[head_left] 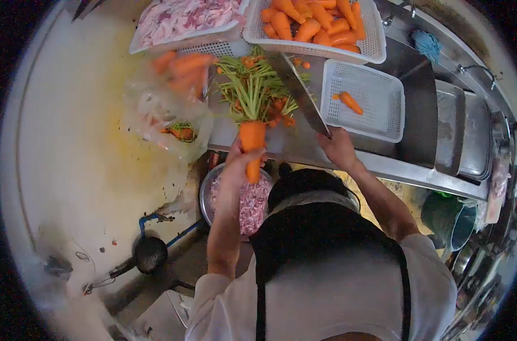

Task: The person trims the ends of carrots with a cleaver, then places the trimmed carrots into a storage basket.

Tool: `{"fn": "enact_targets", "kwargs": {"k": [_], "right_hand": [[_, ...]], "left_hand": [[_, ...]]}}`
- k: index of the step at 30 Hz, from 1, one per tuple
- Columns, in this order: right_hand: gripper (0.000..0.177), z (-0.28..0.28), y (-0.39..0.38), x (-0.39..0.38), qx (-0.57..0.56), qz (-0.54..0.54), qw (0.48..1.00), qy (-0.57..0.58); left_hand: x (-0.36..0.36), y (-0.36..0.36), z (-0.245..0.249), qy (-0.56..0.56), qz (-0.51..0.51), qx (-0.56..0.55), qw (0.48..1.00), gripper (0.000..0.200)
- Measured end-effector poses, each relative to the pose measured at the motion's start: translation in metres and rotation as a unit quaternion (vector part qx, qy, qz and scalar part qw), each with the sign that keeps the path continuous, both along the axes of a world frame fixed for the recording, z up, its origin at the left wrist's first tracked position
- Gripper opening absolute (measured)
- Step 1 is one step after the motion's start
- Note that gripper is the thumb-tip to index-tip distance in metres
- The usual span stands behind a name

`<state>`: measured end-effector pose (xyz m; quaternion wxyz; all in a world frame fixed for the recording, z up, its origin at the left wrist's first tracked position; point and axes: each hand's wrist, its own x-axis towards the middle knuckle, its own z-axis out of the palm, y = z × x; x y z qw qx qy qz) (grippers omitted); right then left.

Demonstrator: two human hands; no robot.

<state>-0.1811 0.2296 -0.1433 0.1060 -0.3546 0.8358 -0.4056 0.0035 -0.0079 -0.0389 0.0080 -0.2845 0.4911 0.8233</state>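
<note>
My left hand (239,162) grips a whole carrot (251,146) by its lower half, its cut top pointing at a heap of green carrot tops (252,85) on the steel counter (383,165). My right hand (338,146) holds a cleaver (301,94), the blade lying flat and angled up to the left beside the greens. Small orange carrot offcuts (281,113) lie among the stems.
A white basket (378,45) full of peeled carrots stands at the back. A second white basket (383,122) holds one carrot. A tray of sliced meat (179,20) sits back left, a plastic bag of carrots (167,108) left. A metal bowl of minced meat (247,204) is below the counter.
</note>
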Motion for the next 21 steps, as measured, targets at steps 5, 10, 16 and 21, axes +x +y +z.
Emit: {"fn": "enact_targets", "kwargs": {"k": [5, 10, 16, 21], "right_hand": [[0.036, 0.122, -0.011, 0.04, -0.004, 0.048, 0.996, -0.072], [0.038, 0.127, -0.023, 0.052, -0.035, 0.116, 0.993, -0.007], [0.041, 0.132, -0.032, 0.055, 0.001, 0.133, 0.989, 0.064], [0.038, 0.128, -0.036, 0.053, -0.023, 0.148, 0.986, 0.069]], "left_hand": [[-0.015, 0.018, 0.009, 0.046, -0.027, -0.42, 0.906, 0.045], [-0.024, 0.003, 0.0, 0.053, 0.001, -0.035, 0.998, 0.041], [-0.024, -0.013, -0.02, 0.044, 0.053, 0.534, 0.843, 0.042], [-0.004, -0.002, -0.03, 0.118, 0.087, 0.262, 0.954, 0.046]]}}
